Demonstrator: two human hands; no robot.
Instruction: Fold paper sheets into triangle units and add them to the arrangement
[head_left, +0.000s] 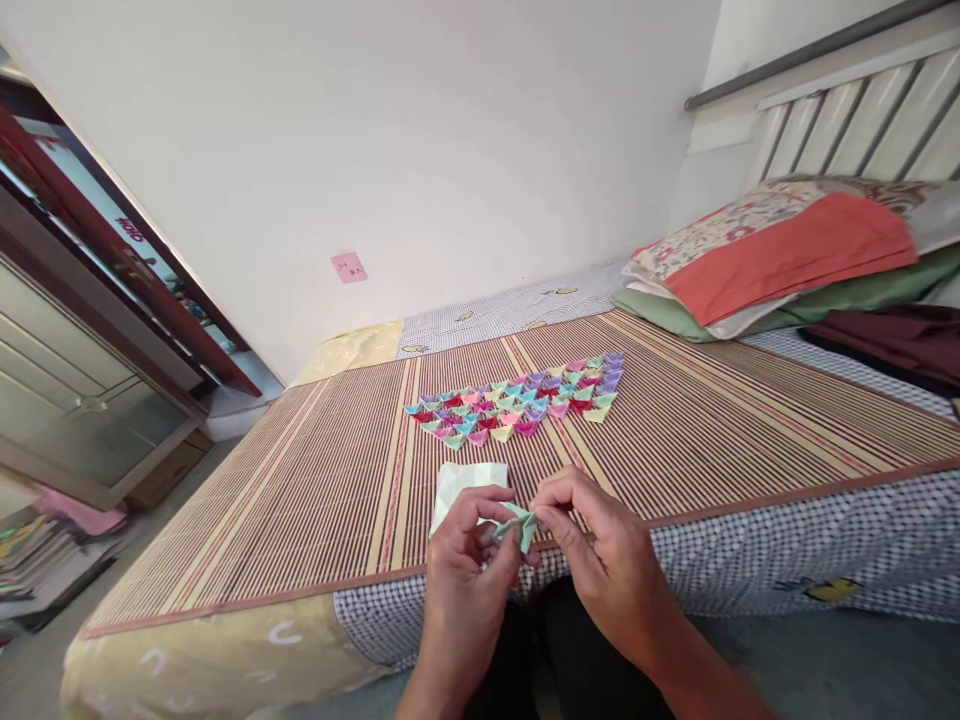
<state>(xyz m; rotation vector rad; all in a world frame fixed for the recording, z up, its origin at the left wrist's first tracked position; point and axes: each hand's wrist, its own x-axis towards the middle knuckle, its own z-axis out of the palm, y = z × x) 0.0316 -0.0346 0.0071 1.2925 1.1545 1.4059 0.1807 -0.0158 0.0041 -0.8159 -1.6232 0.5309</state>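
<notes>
Near the bed's front edge, my left hand (470, 560) pinches a small folded pale green paper (527, 530) between thumb and fingers. My right hand (600, 545) has its thumb and forefinger closed on the right tip of the same paper. Just behind my left hand lies a creased, pale green sheet (469, 480), partly hidden by that hand. Farther back, rows of small folded paper pieces (517, 400) in pink, red, purple, blue, green and yellow rest on the striped mat.
The striped mat (330, 480) covers the bed. Pillows (795, 250) and dark red cloth (892, 340) lie at the right. A pink note (349, 267) is on the wall. At the left stand a cabinet (82, 400) and a stack of papers (37, 550).
</notes>
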